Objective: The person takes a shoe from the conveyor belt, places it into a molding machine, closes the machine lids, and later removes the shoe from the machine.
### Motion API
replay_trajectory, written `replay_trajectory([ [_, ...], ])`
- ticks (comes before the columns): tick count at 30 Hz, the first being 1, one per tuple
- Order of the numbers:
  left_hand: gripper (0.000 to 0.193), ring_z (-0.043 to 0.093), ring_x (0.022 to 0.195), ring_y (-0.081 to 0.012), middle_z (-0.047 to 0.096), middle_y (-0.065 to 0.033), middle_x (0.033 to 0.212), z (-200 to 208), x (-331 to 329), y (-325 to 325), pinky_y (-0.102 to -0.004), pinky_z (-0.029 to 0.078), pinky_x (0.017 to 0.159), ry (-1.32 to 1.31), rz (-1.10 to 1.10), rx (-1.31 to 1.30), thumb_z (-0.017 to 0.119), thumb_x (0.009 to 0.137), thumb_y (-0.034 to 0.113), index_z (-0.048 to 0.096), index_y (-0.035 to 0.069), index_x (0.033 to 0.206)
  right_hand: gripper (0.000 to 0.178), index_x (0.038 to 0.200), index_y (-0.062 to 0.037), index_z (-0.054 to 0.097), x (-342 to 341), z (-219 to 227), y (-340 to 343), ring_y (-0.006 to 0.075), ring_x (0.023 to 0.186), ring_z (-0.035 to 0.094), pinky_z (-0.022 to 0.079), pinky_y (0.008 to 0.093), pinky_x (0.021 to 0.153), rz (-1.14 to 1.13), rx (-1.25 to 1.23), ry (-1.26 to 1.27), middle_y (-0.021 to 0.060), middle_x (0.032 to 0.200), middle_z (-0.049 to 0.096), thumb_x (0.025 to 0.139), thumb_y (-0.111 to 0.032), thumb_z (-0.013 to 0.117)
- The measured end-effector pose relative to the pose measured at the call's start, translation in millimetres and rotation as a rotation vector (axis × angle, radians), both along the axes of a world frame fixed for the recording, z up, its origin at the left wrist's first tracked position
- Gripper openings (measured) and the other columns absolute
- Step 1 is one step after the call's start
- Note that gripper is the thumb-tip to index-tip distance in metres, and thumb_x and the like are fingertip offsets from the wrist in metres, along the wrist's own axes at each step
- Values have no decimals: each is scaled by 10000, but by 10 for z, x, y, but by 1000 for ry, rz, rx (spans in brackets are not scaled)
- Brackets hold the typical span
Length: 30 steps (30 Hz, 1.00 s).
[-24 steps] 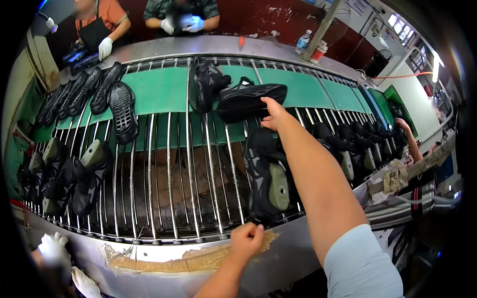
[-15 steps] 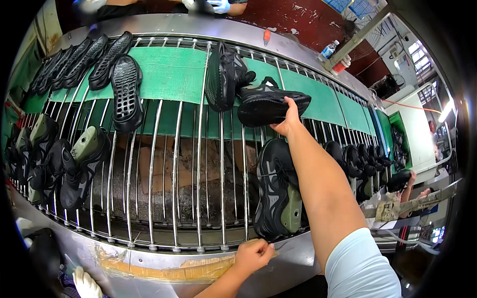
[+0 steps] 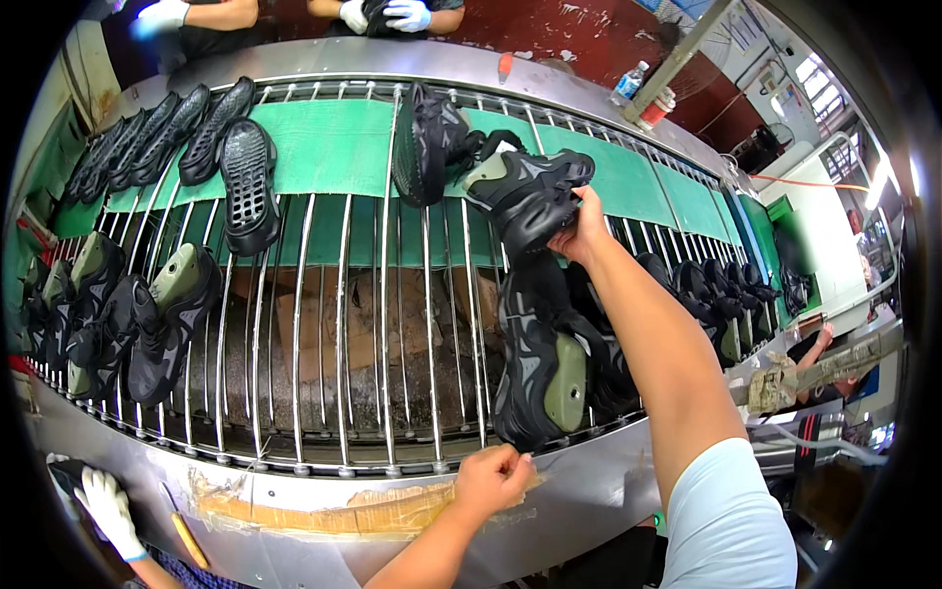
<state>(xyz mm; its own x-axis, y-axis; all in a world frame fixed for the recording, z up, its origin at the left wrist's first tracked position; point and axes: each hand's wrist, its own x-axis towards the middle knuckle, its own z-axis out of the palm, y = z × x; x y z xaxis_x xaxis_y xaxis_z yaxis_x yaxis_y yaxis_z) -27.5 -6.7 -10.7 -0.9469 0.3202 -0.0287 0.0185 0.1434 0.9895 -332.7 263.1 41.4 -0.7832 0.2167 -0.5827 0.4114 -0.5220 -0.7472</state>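
Note:
My right hand (image 3: 581, 228) grips a black sneaker (image 3: 525, 196) with a pale green last in it, held tilted over the far side of the rack. Another black sneaker (image 3: 422, 147) leans on its side just left of it on the green matting (image 3: 334, 147). Below my right hand, a black sneaker with a green last (image 3: 559, 385) lies across the metal bars, with more dark footwear partly hidden behind my forearm. My left hand (image 3: 488, 483) is curled closed on the near metal edge; whatever is inside it, if anything, is hidden.
Black soles (image 3: 250, 187) lie in a row at the far left, above several sneakers (image 3: 177, 314) on the bars (image 3: 343, 344). More shoes (image 3: 702, 294) line the right. Co-workers' gloved hands (image 3: 407, 16) show across the rack; another gloved hand (image 3: 110, 510) is near left, by a yellow-handled tool (image 3: 188, 540).
The sneaker in my right hand has turned from showing its sole to showing its upper and last. At lower left, the co-worker's gloved hand has moved up. My left hand stays closed.

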Motion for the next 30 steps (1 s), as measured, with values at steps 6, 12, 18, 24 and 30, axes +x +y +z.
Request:
replay_trajectory([
  [6,290,535,472,-264,544,-121,537,-1,170,116,-353,435,488,24,36,-85,677,793,215,546,16,629,537,1111,-10,609,1391,806,232,312,993,622,476,414,927,256,-360,526,160,1102,653,813,-411,414],
  [12,293,386,509,-105,460,-66,507,-54,151,188,-315,345,477,255,99,-57,644,818,173,525,-11,623,772,1298,4,500,4317,1384,-305,310,1007,619,490,409,906,251,-435,763,191,1155,616,867,-636,474],
  [18,318,350,553,-102,396,-7,552,293,1303,187,-310,315,500,234,202,-58,570,857,125,426,19,594,722,1369,-20,433,7827,1280,-375,316,1148,548,394,455,1031,-483,-522,735,166,1301,543,819,-486,474],
  [24,328,355,536,-78,422,10,545,-267,2183,1229,-302,320,487,217,-173,78,554,870,129,422,39,583,723,1386,-17,425,10386,1518,-327,255,1066,562,415,384,959,-1026,180,823,146,1218,575,749,-335,543],
  [30,251,401,553,-141,470,-55,560,-314,2306,1742,-354,363,520,317,-190,-81,538,834,128,485,-21,638,757,1391,-14,437,12264,1903,610,185,959,583,447,304,867,-1383,1126,353,116,1112,618,674,-178,618],
])
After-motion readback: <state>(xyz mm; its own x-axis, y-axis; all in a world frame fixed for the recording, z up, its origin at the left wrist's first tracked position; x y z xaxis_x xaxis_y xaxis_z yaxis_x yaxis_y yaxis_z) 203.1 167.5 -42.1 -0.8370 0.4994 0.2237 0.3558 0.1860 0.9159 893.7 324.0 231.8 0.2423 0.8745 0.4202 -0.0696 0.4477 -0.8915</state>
